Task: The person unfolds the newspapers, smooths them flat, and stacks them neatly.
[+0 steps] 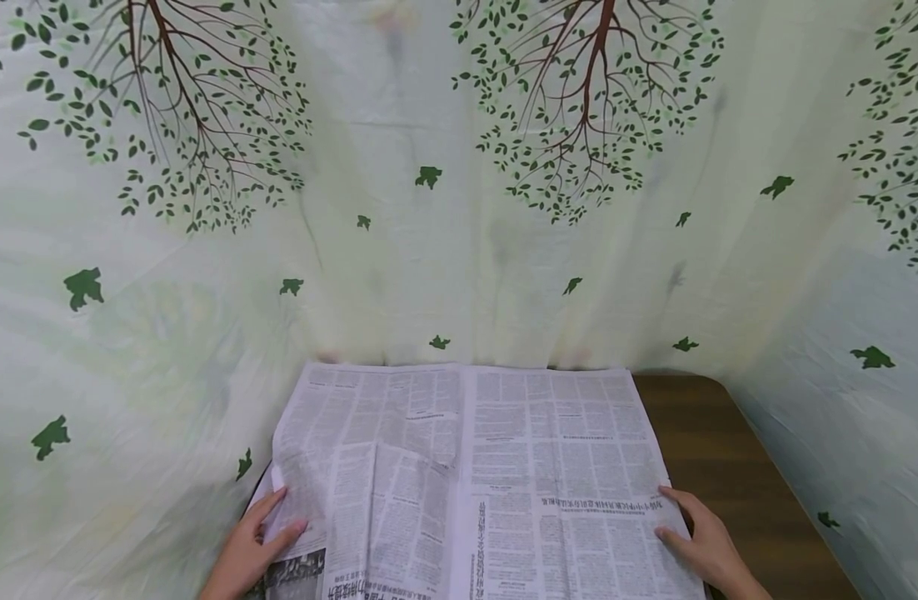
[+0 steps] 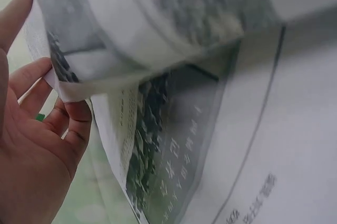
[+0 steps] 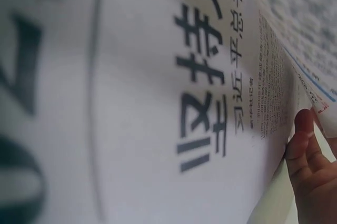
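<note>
A wide newspaper (image 1: 564, 450) is spread open, its centre fold running down the middle of the head view. At its left edge my left hand (image 1: 252, 542) grips the sheets, thumb on top. My right hand (image 1: 702, 537) holds the opposite edge in much the same way. In the left wrist view, the fingers of the left hand (image 2: 42, 129) are bent around the paper's margin, with printed photos on the pages beside them. Large printed characters fill the right wrist view, where the right hand (image 3: 313, 176) pinches the page edge at the right.
A dark brown wooden table (image 1: 736, 475) shows to the right of the paper. Behind and on both sides hangs a pale green cloth (image 1: 504, 275) printed with trees and leaves, close to the table's back edge.
</note>
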{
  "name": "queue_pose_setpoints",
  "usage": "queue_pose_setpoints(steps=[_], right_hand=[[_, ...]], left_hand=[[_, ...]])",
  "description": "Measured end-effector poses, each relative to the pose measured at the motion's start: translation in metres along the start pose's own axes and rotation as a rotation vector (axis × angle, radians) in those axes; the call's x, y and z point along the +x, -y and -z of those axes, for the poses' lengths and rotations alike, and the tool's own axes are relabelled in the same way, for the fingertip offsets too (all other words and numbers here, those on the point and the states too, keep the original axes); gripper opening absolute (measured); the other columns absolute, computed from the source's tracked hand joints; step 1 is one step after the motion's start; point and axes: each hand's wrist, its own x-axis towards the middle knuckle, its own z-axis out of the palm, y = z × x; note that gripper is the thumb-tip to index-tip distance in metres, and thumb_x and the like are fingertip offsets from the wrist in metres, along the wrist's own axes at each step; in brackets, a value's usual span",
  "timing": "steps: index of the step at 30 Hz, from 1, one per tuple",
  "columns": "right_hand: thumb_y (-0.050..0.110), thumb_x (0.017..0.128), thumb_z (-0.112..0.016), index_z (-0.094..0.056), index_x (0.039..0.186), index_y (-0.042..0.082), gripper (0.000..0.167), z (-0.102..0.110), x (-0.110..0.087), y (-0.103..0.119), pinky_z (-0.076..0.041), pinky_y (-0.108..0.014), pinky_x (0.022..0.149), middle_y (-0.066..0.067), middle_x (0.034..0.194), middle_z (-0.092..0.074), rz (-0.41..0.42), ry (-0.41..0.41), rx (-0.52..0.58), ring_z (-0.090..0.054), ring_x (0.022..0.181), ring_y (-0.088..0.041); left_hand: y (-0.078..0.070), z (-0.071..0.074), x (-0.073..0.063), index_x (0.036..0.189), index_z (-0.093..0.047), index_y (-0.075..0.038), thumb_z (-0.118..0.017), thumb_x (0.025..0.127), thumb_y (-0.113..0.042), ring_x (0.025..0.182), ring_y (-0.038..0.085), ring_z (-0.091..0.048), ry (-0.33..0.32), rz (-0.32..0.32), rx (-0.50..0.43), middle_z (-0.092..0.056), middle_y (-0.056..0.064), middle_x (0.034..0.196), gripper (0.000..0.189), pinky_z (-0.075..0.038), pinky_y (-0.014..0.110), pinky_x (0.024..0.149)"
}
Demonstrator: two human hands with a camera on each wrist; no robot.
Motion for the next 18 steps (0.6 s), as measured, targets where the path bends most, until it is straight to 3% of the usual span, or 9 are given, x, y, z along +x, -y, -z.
queue_pose_setpoints(steps=[10,18], right_hand=[[0.020,0.088,-0.082,-0.060,0.141,0.008,0.059,-0.002,-0.001,-0.006,-0.053,-0.030,0.086,-0.020,0.139,-0.062,0.027,-0.044,-0.013,-0.062,0.121,-0.042],[0.015,0.088,-0.080,-0.058,0.143,0.006,0.059,0.000,0.001,-0.010,-0.053,-0.027,0.084,-0.022,0.141,-0.060,0.002,-0.013,-0.013,-0.063,0.120,-0.037]], left_hand=[[0.016,0.007,0.003,0.159,-0.033,0.000,-0.080,0.082,-0.059,0.143,0.057,-0.036,0.068,0.041,0.099,-0.032,0.034,0.160,0.108,-0.040,0.067,0.109],[0.031,0.013,0.006,0.155,-0.035,0.006,-0.088,0.072,-0.058,0.139,0.059,-0.038,0.078,0.040,0.181,-0.034,0.039,0.155,0.118,-0.040,0.068,0.108]])
